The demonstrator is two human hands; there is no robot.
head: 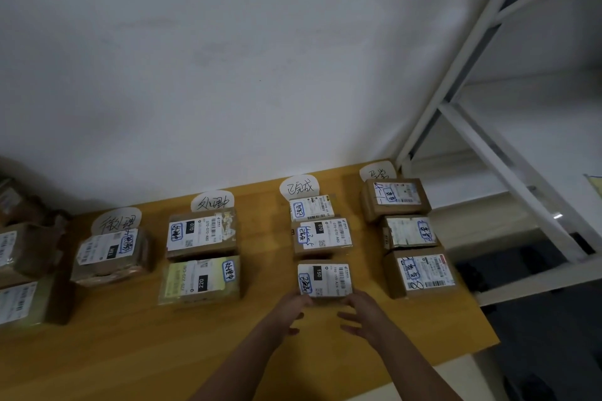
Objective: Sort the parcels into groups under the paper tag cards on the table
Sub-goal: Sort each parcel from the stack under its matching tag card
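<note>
Four handwritten paper tag cards stand along the wall on the yellow table (130, 352). Under the first card (114, 221) lies one parcel (110, 254). Two parcels (202, 234) (200, 280) lie under the second card (213, 202). The third card (299, 187) heads a column of three, the nearest being the parcel labelled 150 (324, 280). My left hand (291, 311) and my right hand (363, 312) sit at its front corners, thumbs touching it and fingers spread, not wrapped around it. Three parcels, the nearest (423, 273), lie under the fourth card (378, 172).
Several unsorted cardboard parcels (19, 251) are piled at the table's left end. A white metal shelf rack (488, 127) stands against the table's right end. The white wall runs right behind the cards. The table's right edge drops to a dark floor.
</note>
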